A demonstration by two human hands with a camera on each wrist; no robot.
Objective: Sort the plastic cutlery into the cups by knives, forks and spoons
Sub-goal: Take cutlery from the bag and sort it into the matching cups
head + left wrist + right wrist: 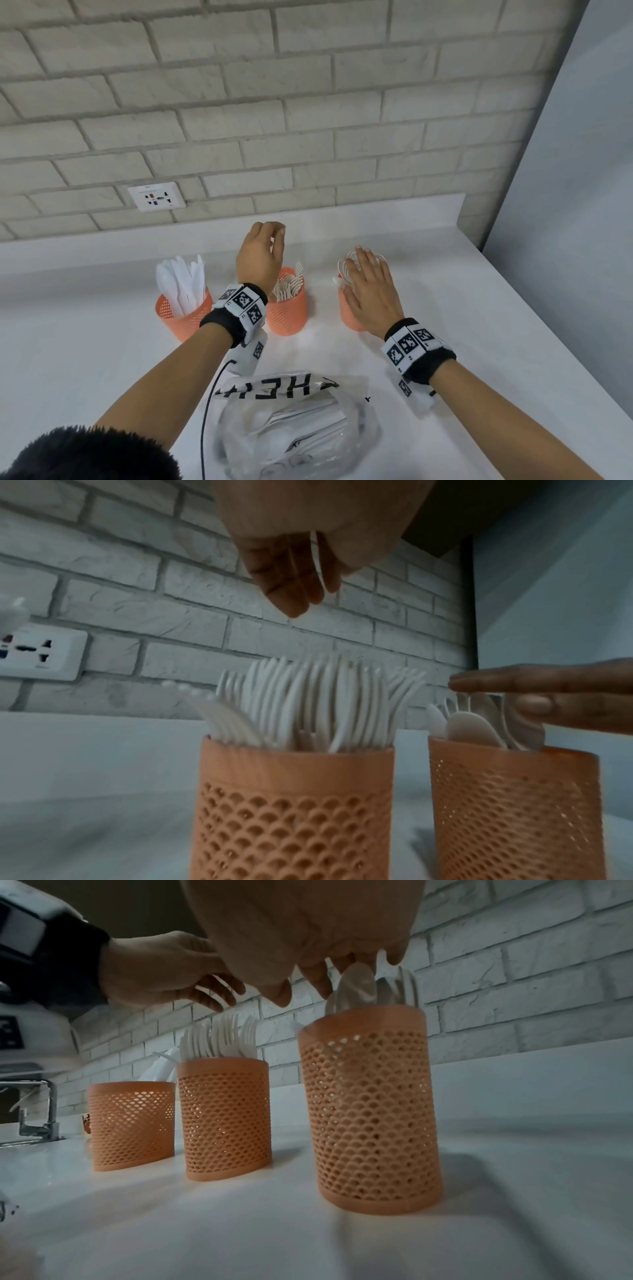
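Above fork cup | left fingers pinch white sliver, wrist view only | right fingers flat over spoons

Left cup, middle cup, right cup: orange mesh, upright, in row, apart. Left holds white knives, standing, leaning. Middle packed with white forks, tines up. Right holds pale spoons, bowls up. Clear bag lies nearer, more white cutlery inside.

The head view looks down over the counter toward the wall; both wrist views sit low, close, sharing the middle cup.
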